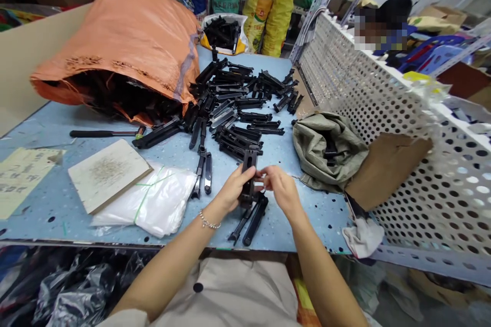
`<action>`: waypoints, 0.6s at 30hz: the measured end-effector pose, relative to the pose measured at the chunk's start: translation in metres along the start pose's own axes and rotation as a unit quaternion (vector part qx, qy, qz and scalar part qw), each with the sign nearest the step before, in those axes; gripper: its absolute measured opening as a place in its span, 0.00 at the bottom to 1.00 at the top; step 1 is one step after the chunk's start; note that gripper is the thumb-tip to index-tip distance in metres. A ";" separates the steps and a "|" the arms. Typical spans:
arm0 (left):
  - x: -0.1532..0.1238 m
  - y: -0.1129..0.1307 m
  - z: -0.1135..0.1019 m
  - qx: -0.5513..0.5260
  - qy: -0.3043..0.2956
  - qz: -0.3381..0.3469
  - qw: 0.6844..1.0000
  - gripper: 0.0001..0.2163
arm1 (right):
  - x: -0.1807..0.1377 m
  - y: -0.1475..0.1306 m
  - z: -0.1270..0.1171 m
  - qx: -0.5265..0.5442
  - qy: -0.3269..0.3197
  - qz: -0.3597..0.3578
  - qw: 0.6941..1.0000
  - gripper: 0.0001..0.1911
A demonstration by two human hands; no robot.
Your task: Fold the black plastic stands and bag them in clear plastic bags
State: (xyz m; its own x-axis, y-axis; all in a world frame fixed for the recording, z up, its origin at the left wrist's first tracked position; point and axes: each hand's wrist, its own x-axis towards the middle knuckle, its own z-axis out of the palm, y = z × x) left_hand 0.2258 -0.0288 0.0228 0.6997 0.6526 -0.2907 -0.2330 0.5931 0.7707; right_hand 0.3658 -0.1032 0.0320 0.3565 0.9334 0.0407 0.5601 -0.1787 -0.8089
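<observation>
Black slotted part (250, 158) is held up in the left hand (230, 191), the thumb across its face, above the near side of the blue table (318, 217); its long side points toward the back, though how steeply it tilts cannot be told. Close against its right side is the right hand (283, 186), fingers bent inward; whether they pinch it or a smaller piece cannot be made out. A beaded bracelet (209, 222) circles the left wrist. Just below the hands, two black lengths (256, 219) lie side by side near the table's front edge. Beyond, a loose heap of similar black parts (238, 107) spreads toward the back, next to a bulging orange sack (130, 36) whose open mouth shows more dark pieces. To the left lie a black-handled tool (102, 134), a pale board (109, 171) resting partly on a stack of clear plastic bags (164, 207) tied with green string, and a sheet of yellowish paper (25, 176) with writing. On the right, a grey-green cloth bag (326, 163) sits slumped beside brown cardboard (389, 171) leaning on a white perforated panel (383, 92).
</observation>
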 end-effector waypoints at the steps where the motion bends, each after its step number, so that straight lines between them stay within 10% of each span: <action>1: -0.008 0.004 0.001 0.005 0.002 -0.007 1.000 0.20 | -0.002 -0.003 -0.003 -0.036 0.041 -0.022 0.998 0.22; 6: -0.039 0.012 0.005 -0.009 -0.013 -0.069 0.997 0.18 | 0.016 -0.010 -0.004 -0.172 0.050 -0.165 0.970 0.26; 9: -0.042 0.012 0.004 -0.023 0.027 -0.060 0.998 0.18 | 0.019 -0.014 0.007 -0.152 0.022 -0.120 0.981 0.27; 18: -0.035 0.012 -0.024 0.037 0.143 -0.004 0.989 0.21 | -0.043 -0.027 0.049 -0.225 -0.046 -0.304 0.925 0.24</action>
State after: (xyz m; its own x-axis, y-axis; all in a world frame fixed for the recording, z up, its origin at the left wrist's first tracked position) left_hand 0.1825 -0.0330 0.0288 0.4793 0.7611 -0.4371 -0.1715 0.5696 0.8038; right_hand 0.2988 -0.1230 0.0231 -0.1798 0.9227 0.3411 0.8978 0.2956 -0.3264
